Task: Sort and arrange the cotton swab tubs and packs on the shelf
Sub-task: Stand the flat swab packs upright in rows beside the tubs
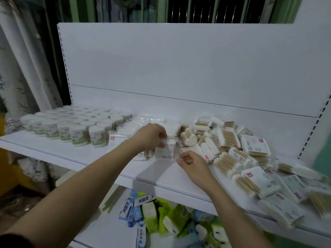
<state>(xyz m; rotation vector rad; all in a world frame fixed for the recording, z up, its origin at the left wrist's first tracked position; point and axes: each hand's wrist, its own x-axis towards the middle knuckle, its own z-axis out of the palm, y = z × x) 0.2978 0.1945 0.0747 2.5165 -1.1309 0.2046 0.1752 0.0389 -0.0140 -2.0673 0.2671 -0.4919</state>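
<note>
Several round cotton swab tubs (pixel 78 136) with green labels stand in rows on the left of the white shelf (pixel 71 154). Flat swab packs (pixel 129 126) lie in tidy rows at the middle. A loose heap of swab packs (pixel 231 154) with wooden sticks covers the right side. My left hand (pixel 152 136) pinches the top of one upright swab pack (pixel 165 151) at the front of the rows. My right hand (pixel 190 162) hovers just to its right over the shelf, fingers curled, holding nothing.
The shelf's white back panel (pixel 179 68) rises behind. A lower shelf holds blue toothpaste boxes (pixel 133 206) and green packages (pixel 172 219). Curtains (pixel 23 68) hang at the left. Bare shelf surface lies in front of my hands.
</note>
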